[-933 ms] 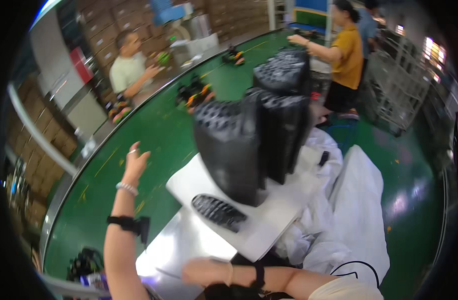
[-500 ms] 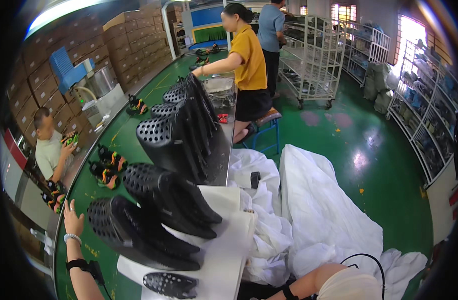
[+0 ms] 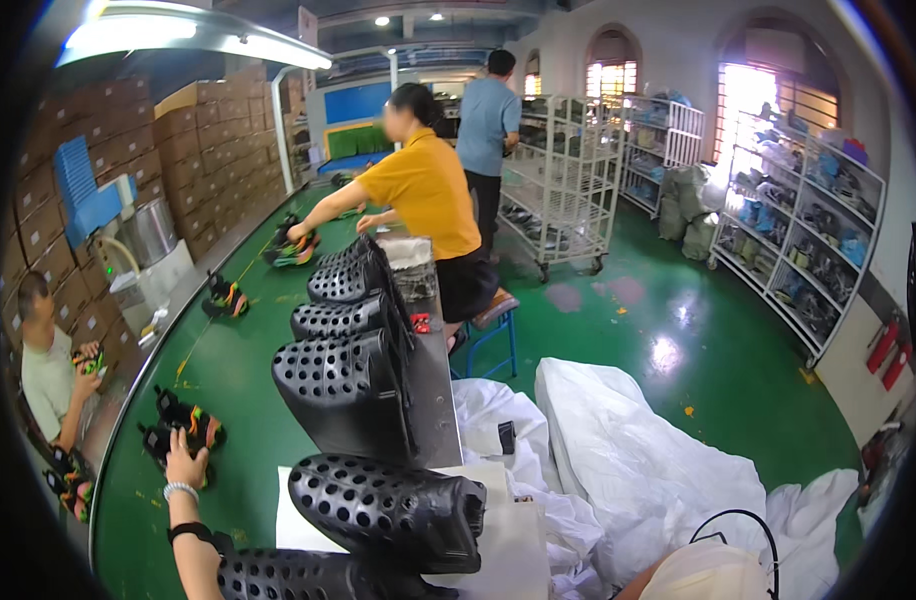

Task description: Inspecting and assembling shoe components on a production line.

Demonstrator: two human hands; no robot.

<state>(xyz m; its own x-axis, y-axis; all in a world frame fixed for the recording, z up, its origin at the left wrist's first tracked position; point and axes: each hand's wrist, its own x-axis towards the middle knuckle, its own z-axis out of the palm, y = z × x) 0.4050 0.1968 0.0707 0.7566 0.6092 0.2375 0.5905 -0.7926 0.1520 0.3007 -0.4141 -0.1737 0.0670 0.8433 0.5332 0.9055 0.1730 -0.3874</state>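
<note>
My left hand (image 3: 186, 462), with a bead bracelet and a black wrist strap, lies over the nearer shoe of a dark pair with orange and green trim (image 3: 206, 428) on the green table. Its fingers are stretched out and seem to touch that shoe; no grip around it is visible. Close by my left forearm, a black perforated shoe-shaped form (image 3: 278, 575) is cut off by the lower edge. Another black perforated form (image 3: 378, 505) lies on white sheeting just beyond. My right hand is out of view; only a bit of arm and a pale sleeve (image 3: 708, 572) show at lower right.
Several black perforated forms (image 3: 328, 385) stand along a metal ledge. A co-worker in yellow (image 3: 418, 200) reaches to a shoe (image 3: 293, 243) on the table; another person (image 3: 53, 370) holds a shoe at left. White sacks (image 3: 638, 440) lie on the floor at right.
My left hand has moved from the table's left edge onto the shoe pair. The view has shifted. The co-worker in yellow now reaches to a shoe, away from the black forms.
</note>
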